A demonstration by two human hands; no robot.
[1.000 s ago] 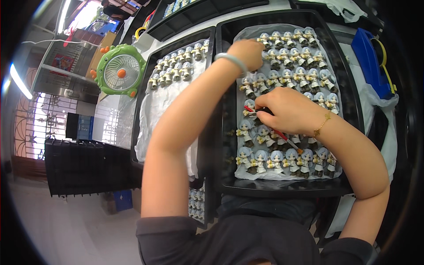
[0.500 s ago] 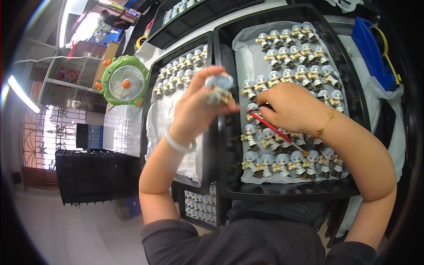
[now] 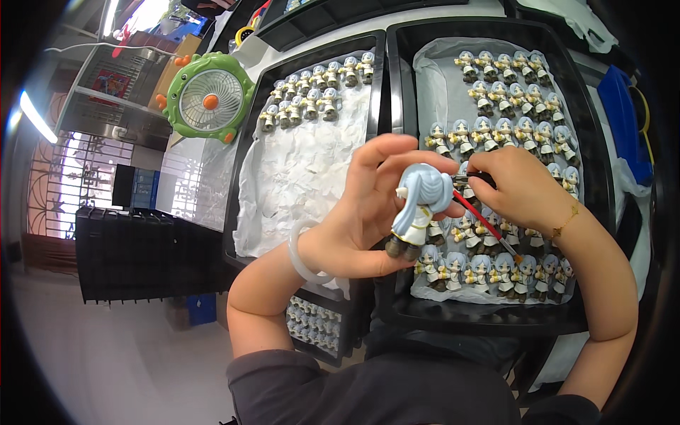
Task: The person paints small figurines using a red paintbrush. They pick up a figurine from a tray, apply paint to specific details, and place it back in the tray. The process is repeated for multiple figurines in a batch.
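Note:
Between the thumb and fingers of my left hand (image 3: 347, 227) is a small figurine (image 3: 425, 190) with long pale-blue hair, a white outfit and brown boots. Its back faces me, slightly tilted. Close on its right, my right hand (image 3: 516, 177) grips a red-handled paintbrush (image 3: 484, 221), its bristles pointing down and right. A second, dark slim tool (image 3: 464, 179) is pinched in the same fingers and points at the figurine's head. Whether its tip touches the hair I cannot tell. Both hands are above the right-hand black tray (image 3: 400, 106).
Rows of similar figurines (image 3: 504, 269) stand on lining paper in the right tray. The left black tray (image 3: 244, 134) holds two rows at its far end on crumpled white paper (image 3: 297, 184). A green fan (image 3: 210, 103) stands beyond. A blue bin (image 3: 623, 120) lies at right.
My left hand has brought the figurine rightward and lower, up to my right hand, and its back now shows clearly. The whole view has shifted, with the trays appearing farther right.

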